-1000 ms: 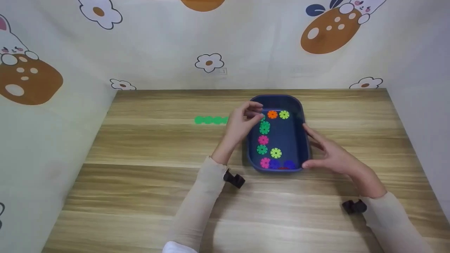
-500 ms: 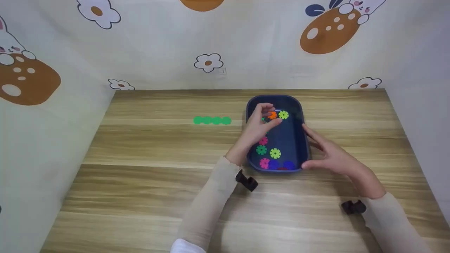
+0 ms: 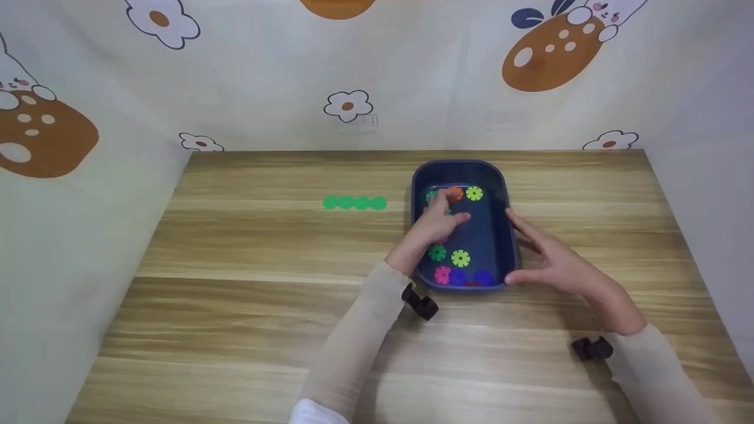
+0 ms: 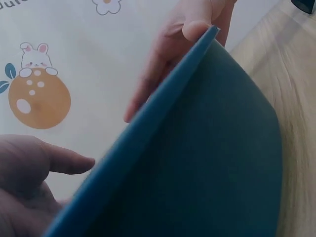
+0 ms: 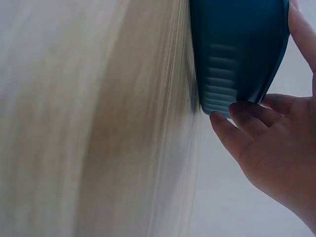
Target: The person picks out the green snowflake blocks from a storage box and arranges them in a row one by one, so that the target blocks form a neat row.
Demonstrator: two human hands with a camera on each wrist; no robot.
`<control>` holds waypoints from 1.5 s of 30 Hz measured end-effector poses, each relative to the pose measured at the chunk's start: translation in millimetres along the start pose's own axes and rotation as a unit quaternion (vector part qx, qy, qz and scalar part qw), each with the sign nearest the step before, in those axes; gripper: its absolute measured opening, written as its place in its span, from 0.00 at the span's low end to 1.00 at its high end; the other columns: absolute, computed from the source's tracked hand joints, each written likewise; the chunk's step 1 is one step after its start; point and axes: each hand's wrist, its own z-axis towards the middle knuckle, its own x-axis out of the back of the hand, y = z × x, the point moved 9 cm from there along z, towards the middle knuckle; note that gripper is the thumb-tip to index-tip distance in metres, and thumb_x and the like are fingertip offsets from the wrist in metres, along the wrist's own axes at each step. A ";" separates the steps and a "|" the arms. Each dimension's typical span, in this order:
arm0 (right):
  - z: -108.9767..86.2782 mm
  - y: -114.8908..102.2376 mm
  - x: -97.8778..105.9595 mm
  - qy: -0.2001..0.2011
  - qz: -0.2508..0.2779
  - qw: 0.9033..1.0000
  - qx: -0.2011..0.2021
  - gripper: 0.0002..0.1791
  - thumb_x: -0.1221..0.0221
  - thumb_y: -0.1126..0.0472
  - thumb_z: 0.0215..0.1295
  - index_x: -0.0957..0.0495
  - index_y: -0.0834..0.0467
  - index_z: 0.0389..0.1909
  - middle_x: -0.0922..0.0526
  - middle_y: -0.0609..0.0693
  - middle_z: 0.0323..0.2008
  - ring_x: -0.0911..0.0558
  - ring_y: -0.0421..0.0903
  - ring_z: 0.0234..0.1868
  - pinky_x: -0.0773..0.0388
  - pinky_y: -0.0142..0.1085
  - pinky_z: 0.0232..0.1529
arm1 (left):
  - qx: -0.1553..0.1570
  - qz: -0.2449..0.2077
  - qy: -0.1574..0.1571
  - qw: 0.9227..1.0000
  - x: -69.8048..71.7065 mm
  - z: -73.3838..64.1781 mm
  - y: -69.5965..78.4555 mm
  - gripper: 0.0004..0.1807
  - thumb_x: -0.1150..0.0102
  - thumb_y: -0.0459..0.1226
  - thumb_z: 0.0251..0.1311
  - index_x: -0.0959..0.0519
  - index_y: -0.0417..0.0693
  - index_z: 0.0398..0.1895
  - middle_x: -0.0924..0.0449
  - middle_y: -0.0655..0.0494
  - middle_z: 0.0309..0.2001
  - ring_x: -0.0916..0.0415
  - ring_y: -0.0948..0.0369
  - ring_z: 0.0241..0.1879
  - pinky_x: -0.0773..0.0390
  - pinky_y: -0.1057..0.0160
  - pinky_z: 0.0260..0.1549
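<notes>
A dark blue plastic basin [image 3: 492,235] holds several small notched plastic discs, among them a green disc [image 3: 437,252], an orange disc [image 3: 455,193] and a yellow-green disc [image 3: 460,258]. My left hand [image 3: 439,222] reaches into it over the left side, thumb and fingers apart, covering some discs. Its fingertips are low near the orange disc, and no held disc shows. At the right side, my right hand [image 3: 554,259] rests against the basin with thumb and fingers spread along the rim and outer wall. In the right wrist view its fingertips touch the ribbed outer wall [image 5: 222,74].
Left of the basin, a row of joined green discs [image 3: 354,203] lies on the wood-grain table [image 3: 265,318]. A printed curtain [image 3: 265,70] stands behind the table's back edge. Blue and pink discs gather at the basin's near end.
My left hand has moved right from the basin's left rim and down into it, bringing the whole green row into sight. The right hand stays in place.
</notes>
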 end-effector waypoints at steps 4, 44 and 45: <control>-0.5 0.5 -0.2 0.000 0.000 1.000 -0.001 0.60 0.27 0.61 0.55 0.58 0.49 0.80 0.57 0.60 0.80 0.42 0.72 0.73 0.43 0.64 0.71 | -0.001 0.028 -0.051 0.998 -11.7 -1.2 -0.7 0.29 0.38 0.31 0.63 0.35 0.43 0.66 0.30 0.45 0.67 0.33 0.51 0.69 0.34 0.58 0.70; -1.8 1.3 -0.6 -0.002 0.000 1.000 -0.015 0.59 0.28 0.60 0.56 0.57 0.45 0.80 0.56 0.58 0.80 0.41 0.71 0.73 0.44 0.63 0.71 | -0.067 0.285 -0.099 0.951 -35.1 -6.1 3.1 0.10 0.33 0.31 0.58 0.15 0.52 0.41 0.19 0.57 0.42 0.26 0.63 0.41 0.24 0.69 0.45; -1.7 1.0 -0.6 -0.002 0.003 1.000 -0.014 0.59 0.28 0.60 0.56 0.57 0.45 0.80 0.56 0.58 0.80 0.41 0.72 0.73 0.44 0.63 0.71 | -0.068 0.301 -0.106 0.945 -36.7 -6.4 2.6 0.11 0.32 0.31 0.57 0.15 0.53 0.43 0.20 0.57 0.45 0.27 0.63 0.42 0.24 0.68 0.47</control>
